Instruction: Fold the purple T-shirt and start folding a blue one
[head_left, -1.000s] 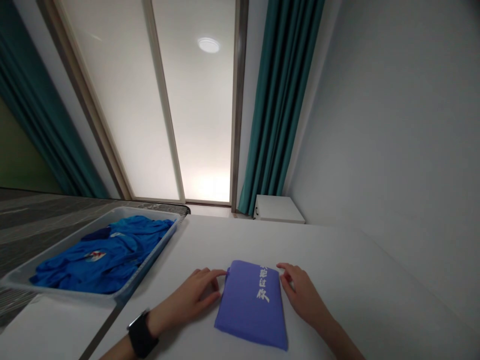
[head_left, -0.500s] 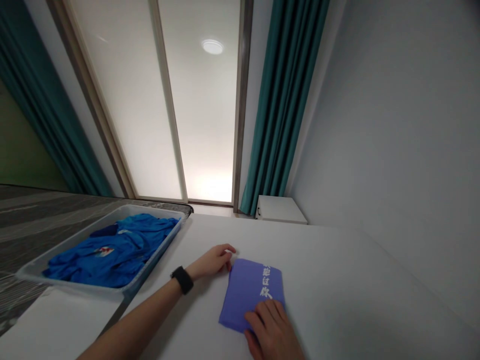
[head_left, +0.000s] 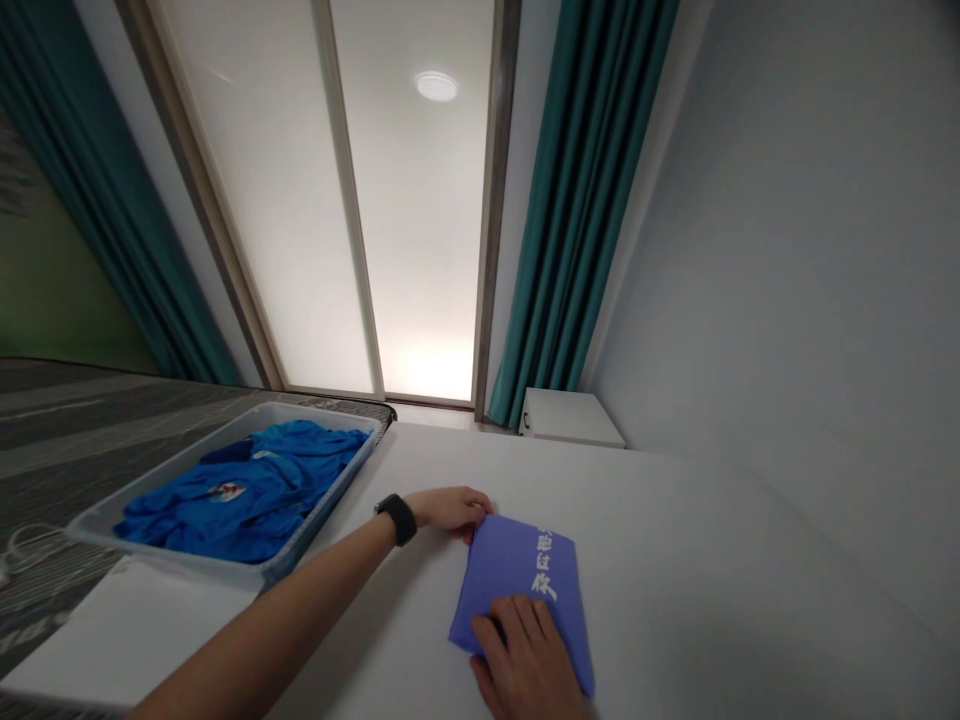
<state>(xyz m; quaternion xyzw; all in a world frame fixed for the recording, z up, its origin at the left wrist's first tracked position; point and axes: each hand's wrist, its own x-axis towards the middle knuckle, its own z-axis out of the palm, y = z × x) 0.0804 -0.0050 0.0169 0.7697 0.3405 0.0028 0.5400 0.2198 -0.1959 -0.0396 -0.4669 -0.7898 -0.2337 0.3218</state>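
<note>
A folded purple garment (head_left: 517, 580) with white lettering lies on the white table (head_left: 712, 580). My left hand (head_left: 452, 507), with a black watch on its wrist, reaches across and its curled fingers pinch the far left corner of the garment. My right hand (head_left: 525, 665) lies flat on the garment's near edge, fingers stretched out and pressing down.
A grey tray (head_left: 112, 515) heaped with blue clothes (head_left: 240, 490) sits at the table's left edge. Behind are a frosted glass door, teal curtains and a small white cabinet (head_left: 571, 431). A pale wall runs along the right.
My right hand moved from the garment's right side onto its near edge and flattened there. My left hand slid from the left side to the far left corner.
</note>
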